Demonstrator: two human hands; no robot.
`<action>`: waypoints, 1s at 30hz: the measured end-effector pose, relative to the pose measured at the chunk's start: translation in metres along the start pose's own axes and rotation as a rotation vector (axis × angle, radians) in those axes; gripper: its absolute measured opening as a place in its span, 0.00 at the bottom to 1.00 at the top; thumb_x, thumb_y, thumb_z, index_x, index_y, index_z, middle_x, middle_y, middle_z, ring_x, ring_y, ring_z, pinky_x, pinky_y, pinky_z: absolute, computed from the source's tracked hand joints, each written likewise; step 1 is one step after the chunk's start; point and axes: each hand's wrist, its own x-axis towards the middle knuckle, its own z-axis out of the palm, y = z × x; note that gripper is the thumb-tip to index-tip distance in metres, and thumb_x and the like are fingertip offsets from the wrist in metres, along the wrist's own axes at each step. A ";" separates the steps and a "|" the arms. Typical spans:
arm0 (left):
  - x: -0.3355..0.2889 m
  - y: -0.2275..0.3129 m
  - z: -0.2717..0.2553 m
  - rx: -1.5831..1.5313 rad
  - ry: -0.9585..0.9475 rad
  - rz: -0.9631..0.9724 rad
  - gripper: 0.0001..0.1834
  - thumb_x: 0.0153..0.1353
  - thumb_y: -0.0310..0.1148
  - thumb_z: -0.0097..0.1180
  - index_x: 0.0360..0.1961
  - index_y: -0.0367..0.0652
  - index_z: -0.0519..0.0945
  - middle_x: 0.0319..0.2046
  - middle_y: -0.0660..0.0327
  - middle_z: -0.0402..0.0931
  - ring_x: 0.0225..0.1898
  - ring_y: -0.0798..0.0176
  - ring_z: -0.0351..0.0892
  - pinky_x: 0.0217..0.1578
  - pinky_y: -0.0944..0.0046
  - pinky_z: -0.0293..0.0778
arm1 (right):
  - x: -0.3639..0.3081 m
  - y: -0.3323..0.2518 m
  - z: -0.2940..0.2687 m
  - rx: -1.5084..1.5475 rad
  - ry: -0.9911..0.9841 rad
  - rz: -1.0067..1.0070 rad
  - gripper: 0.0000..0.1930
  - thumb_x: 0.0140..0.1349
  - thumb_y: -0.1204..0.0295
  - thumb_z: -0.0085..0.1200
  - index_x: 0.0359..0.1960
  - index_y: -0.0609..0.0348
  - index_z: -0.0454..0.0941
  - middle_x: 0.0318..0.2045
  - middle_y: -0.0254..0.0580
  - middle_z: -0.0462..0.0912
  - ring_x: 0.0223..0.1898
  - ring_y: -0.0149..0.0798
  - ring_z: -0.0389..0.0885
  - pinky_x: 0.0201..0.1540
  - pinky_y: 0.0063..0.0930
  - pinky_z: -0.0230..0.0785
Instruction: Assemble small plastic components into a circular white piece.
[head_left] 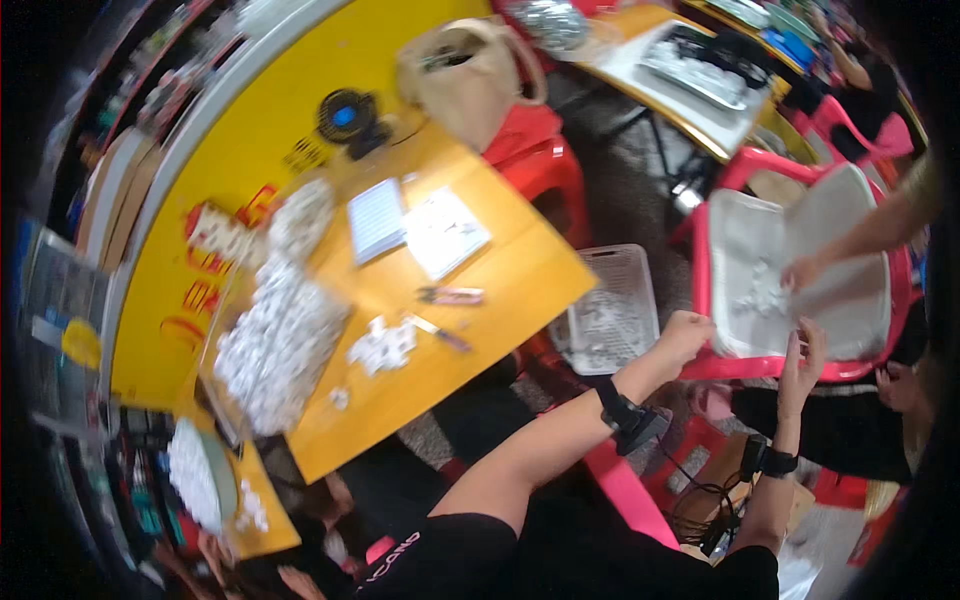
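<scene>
My left hand [685,336] is closed at the near left corner of a pink plastic chair [700,280]; whether its fingers hold the rim or something small is hidden. My right hand [803,358] is raised over the chair's front edge with its fingers apart, and I see nothing in it. A pale grey lining or tray [860,310] covers the chair, with small white pieces [760,292] in a loose heap. From the right, another person's hand [800,272] reaches down beside that heap.
A white plastic basket [642,300] of small pieces stands left of the chair. The yellow table [530,270] bears a bag of white pieces [275,350], papers [445,232], a box cutter [440,333] and a small fan [348,118]. A red stool [560,180] supports a beige tote bag [465,90].
</scene>
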 end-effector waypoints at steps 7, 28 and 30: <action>-0.141 0.054 -0.062 0.099 0.100 0.550 0.15 0.60 0.30 0.53 0.43 0.29 0.79 0.30 0.64 0.76 0.31 0.73 0.73 0.32 0.71 0.69 | 0.014 -0.199 0.127 0.473 -0.410 -0.186 0.05 0.57 0.84 0.50 0.34 0.66 0.75 0.30 0.35 0.74 0.30 0.25 0.71 0.33 0.18 0.63; -0.462 -0.040 -0.244 0.009 1.139 0.777 0.10 0.63 0.26 0.53 0.43 0.32 0.79 0.37 0.59 0.80 0.34 0.70 0.77 0.36 0.73 0.70 | -0.054 -0.318 0.225 0.205 -0.332 -0.651 0.08 0.52 0.76 0.54 0.35 0.58 0.73 0.28 0.46 0.73 0.31 0.50 0.76 0.31 0.39 0.68; -0.453 -0.038 -0.247 0.011 1.104 0.785 0.10 0.63 0.26 0.53 0.43 0.32 0.79 0.37 0.59 0.80 0.34 0.70 0.76 0.35 0.73 0.69 | -0.008 -0.270 0.213 0.146 -0.169 -0.381 0.08 0.53 0.75 0.51 0.35 0.60 0.75 0.30 0.50 0.77 0.34 0.52 0.78 0.34 0.41 0.69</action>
